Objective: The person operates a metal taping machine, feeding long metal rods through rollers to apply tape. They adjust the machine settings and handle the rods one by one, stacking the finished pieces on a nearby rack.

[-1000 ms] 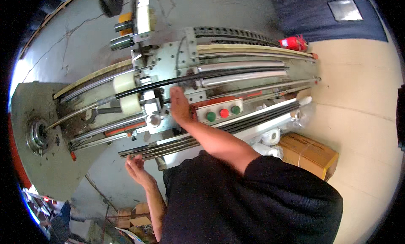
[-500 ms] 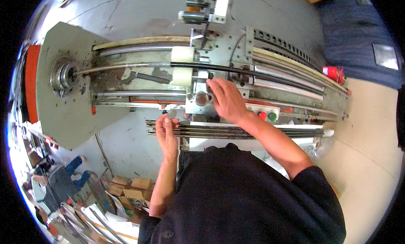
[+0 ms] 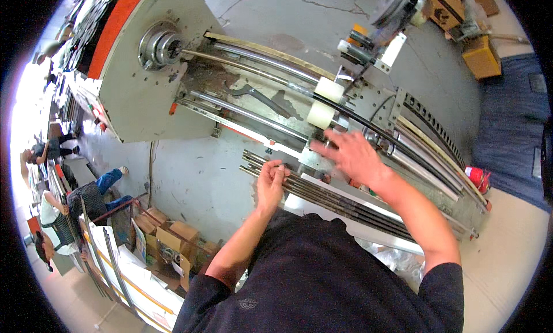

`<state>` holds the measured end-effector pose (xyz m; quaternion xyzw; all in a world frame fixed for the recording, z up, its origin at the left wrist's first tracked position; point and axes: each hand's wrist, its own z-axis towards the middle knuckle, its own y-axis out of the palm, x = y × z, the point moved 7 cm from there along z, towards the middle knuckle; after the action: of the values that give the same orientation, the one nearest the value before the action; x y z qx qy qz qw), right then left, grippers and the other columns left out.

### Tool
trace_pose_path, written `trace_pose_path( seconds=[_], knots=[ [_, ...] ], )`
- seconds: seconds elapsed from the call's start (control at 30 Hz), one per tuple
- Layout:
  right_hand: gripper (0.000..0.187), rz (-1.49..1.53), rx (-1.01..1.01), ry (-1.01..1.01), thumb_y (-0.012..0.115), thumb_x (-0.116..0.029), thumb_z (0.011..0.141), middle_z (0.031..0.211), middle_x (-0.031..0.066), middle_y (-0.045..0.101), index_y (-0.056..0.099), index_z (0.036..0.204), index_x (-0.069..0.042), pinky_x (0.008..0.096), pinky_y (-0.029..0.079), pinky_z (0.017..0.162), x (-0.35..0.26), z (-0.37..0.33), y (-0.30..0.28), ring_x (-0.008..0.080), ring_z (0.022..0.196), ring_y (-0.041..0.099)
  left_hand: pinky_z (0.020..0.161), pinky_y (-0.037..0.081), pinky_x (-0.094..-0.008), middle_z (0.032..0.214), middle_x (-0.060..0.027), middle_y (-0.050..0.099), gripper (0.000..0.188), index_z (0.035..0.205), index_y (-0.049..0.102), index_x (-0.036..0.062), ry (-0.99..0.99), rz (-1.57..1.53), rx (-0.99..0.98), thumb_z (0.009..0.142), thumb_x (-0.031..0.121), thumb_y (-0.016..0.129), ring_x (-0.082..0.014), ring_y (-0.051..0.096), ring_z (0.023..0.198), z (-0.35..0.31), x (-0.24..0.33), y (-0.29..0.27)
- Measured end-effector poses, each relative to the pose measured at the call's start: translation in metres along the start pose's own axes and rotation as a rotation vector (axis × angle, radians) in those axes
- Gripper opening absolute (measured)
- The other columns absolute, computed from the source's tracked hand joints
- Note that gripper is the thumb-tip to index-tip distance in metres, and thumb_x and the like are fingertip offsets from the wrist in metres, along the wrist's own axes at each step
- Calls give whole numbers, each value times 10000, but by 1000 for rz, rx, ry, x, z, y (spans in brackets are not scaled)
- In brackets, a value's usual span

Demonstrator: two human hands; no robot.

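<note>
My right hand (image 3: 362, 159) is over the carriage of a long machine, fingers spread and holding nothing visible; it is slightly blurred. White rollers (image 3: 320, 115) sit on the carriage just beyond its fingertips. A long thin rod (image 3: 245, 70) runs from the round chuck (image 3: 167, 47) past the rollers, its right part black. My left hand (image 3: 271, 184) is closed in a pinch at the left end of several dark rods (image 3: 345, 205). What its fingers hold, if anything, I cannot make out. The rods lie on a white surface in front of me.
An open-end wrench (image 3: 259, 97) lies on the machine bed between the rails. A red cylinder (image 3: 477, 179) stands at the bed's right end. Cardboard boxes (image 3: 178, 235) are on the floor at lower left. Another person (image 3: 86, 200) is farther left.
My view has turned, so the machine now slants down to the right. My right hand's fingers have spread apart over the carriage. My left hand remains pinched by the rod ends.
</note>
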<state>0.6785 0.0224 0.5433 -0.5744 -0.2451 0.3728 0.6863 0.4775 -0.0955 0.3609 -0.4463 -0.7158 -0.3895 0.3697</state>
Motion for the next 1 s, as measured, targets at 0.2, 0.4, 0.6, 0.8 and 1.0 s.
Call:
trace_pose_path(
  seconds=[0.2,0.4,0.6,0.8,1.0],
  knots=[
    [486,-99,-414,396,608,-515,990,838,141,732,705,991,-39,469,550,589,19,1,31,289,636,716,763,499,-241,925,-51,729,234,1245,572,5,-50,5,4,1067,154,604,-93,622,810,3,-10,-7],
    [472,72,-245,75,626,-411,970,902,158,711,642,1246,-28,470,556,599,4,-4,18,323,752,734,765,506,-254,925,-60,719,228,1255,571,19,-5,-21,4,1067,144,599,-107,634,822,13,-5,-8],
    [330,-38,-466,390,653,-400,963,966,100,721,754,995,-87,470,532,568,16,28,20,323,653,719,780,504,-261,922,-48,723,228,1256,570,34,-46,2,-1,1070,163,597,-109,638,837,7,-10,-6],
    [397,32,-267,283,667,-455,956,836,123,726,748,844,-82,441,532,603,13,8,24,275,803,726,771,503,-260,933,-46,732,225,1250,586,41,-67,-6,-33,1059,159,607,-95,629,832,14,-10,9],
    [425,51,-163,271,592,-456,997,845,129,738,768,883,-85,449,553,655,7,24,0,291,781,726,759,488,-245,918,-48,717,209,1243,590,39,-19,-14,-54,1061,141,602,-86,588,787,27,9,21]
  ],
)
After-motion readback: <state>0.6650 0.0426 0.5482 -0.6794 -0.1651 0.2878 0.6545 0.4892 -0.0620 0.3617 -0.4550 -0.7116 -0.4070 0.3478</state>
